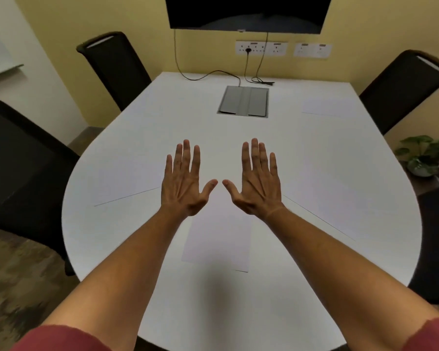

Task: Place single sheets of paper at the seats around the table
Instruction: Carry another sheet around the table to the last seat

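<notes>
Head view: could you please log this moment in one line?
left hand: open, empty | right hand: open, empty | sheets: on table

matt white table [314, 153], paper sheet [217, 239], brushed-metal hatch [242, 100]

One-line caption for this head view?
Both hands, left hand and right hand, spread empty above the white table, with paper sheets laid near the seats.

Dark wall screen [246, 11], wall sockets [261, 48], grey cable hatch [242, 101], potted plant [422, 153]
</notes>
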A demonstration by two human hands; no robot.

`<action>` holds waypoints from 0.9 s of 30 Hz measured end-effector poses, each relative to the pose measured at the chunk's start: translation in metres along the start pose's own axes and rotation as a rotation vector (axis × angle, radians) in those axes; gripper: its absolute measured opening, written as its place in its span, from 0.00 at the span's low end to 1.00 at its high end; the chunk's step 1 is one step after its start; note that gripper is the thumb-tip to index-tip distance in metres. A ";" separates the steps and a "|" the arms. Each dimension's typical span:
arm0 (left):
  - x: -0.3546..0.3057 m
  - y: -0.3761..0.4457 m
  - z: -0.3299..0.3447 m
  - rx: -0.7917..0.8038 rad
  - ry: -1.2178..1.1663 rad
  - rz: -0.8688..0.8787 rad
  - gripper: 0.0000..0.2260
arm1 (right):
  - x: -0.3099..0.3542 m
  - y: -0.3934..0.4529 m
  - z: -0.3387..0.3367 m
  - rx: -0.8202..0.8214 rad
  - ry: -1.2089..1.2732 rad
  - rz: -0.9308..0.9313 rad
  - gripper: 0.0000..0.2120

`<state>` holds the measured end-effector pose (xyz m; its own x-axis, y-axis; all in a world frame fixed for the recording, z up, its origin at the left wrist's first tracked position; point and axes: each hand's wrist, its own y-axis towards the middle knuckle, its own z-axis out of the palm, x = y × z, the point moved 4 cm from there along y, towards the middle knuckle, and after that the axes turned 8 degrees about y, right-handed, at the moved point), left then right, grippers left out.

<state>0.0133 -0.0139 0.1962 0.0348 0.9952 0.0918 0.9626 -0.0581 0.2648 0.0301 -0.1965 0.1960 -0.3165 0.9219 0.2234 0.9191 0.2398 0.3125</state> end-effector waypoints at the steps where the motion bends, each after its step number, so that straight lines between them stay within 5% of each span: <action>1: -0.001 0.001 0.007 0.012 -0.016 0.019 0.41 | -0.002 0.000 0.004 0.004 -0.004 0.018 0.46; 14: 0.008 0.009 0.111 0.194 -0.121 0.201 0.40 | -0.022 -0.019 0.070 0.120 -0.054 0.251 0.44; 27: 0.007 -0.036 0.206 0.464 -0.268 0.072 0.40 | -0.045 -0.052 0.155 0.346 0.031 0.361 0.40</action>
<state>0.0344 0.0119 -0.0106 0.1141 0.9788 -0.1701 0.9706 -0.1463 -0.1909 0.0328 -0.2034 0.0261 0.0347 0.9565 0.2896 0.9935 -0.0016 -0.1135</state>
